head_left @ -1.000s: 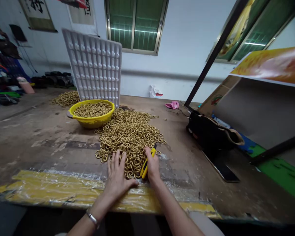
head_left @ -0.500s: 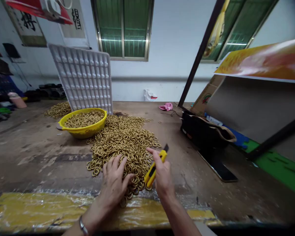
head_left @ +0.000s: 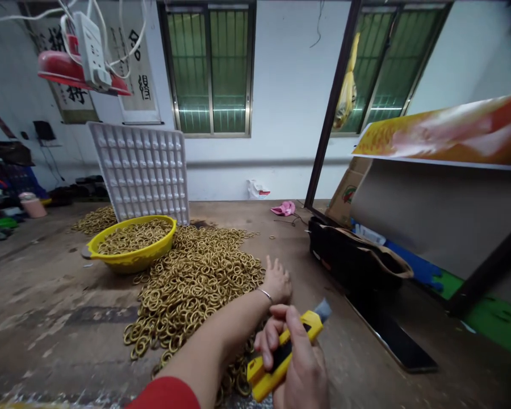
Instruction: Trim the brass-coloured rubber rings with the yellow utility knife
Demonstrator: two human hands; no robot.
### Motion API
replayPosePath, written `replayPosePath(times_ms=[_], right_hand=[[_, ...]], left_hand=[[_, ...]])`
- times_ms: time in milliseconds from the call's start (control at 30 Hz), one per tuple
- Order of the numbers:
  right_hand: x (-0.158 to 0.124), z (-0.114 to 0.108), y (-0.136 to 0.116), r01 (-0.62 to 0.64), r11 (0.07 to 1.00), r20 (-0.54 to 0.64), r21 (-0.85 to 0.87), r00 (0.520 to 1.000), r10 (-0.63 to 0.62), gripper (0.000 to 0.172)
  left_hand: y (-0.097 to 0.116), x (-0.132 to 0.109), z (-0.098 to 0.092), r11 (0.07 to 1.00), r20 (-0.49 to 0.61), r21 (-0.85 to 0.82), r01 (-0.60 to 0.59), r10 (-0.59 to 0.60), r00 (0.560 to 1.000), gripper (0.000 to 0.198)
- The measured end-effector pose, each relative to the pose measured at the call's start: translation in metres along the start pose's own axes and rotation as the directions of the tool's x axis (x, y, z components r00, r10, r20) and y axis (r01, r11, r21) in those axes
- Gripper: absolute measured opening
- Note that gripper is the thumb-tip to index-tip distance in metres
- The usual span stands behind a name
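A large heap of brass-coloured rings (head_left: 191,289) is spread over the worn wooden table (head_left: 59,307). My left hand (head_left: 276,281) reaches forward across the right edge of the heap, fingers curled down at the table; whether it holds anything is hidden. My right hand (head_left: 296,363) is raised near the camera, closed round a yellow utility knife (head_left: 285,352) whose blade end points up and right. A yellow basin (head_left: 130,245) full of rings stands at the heap's far left.
A white compartment tray (head_left: 142,170) leans upright behind the basin. A second ring pile (head_left: 96,218) lies at far left. A dark bag (head_left: 353,258) and a slanted board (head_left: 443,199) fill the right side. A pink cloth (head_left: 283,208) lies at the back. A power strip (head_left: 91,48) hangs overhead.
The view tilted up. My left hand left the near edge of the heap and stretched forward to its right side. My right hand lifted the knife toward the camera.
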State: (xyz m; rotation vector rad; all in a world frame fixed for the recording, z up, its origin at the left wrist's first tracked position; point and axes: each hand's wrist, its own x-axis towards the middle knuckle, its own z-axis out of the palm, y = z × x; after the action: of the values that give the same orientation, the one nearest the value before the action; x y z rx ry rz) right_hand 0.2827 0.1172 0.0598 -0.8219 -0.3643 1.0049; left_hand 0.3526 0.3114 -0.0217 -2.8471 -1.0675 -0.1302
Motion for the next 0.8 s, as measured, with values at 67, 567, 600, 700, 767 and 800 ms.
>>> replayPosePath(times_ms=[67,567,600,700,767,800], right_hand=[[0.0,-0.001,-0.001,-0.016,1.0,0.012,-0.003,1.0,0.016,0.036],[0.016,-0.006,-0.004,0.012,1.0,0.041,0.012,0.999,-0.012,0.031],[0.019,-0.008,-0.003,0.015,1.0,0.04,0.009,0.999,-0.015,0.031],[0.027,-0.015,-0.001,0.011,1.0,0.025,0.014,1.0,-0.012,0.029],[0.031,-0.018,0.001,0.009,1.0,0.014,0.023,1.0,-0.01,0.028],[0.033,-0.02,0.001,0.012,1.0,0.009,0.025,1.0,-0.012,0.028]], left_hand=[[-0.018,0.008,0.004,0.993,0.008,0.011,0.115,-0.115,0.993,0.044],[-0.087,-0.07,-0.002,0.97,0.148,0.077,0.232,-0.241,0.959,0.035],[-0.087,-0.076,-0.003,0.974,0.152,0.076,0.212,-0.221,0.963,0.035],[-0.087,-0.09,-0.009,0.984,0.147,0.077,0.161,-0.171,0.974,0.035],[-0.084,-0.099,-0.013,0.987,0.14,0.08,0.138,-0.148,0.979,0.035],[-0.083,-0.103,-0.015,0.988,0.139,0.081,0.131,-0.141,0.98,0.035]])
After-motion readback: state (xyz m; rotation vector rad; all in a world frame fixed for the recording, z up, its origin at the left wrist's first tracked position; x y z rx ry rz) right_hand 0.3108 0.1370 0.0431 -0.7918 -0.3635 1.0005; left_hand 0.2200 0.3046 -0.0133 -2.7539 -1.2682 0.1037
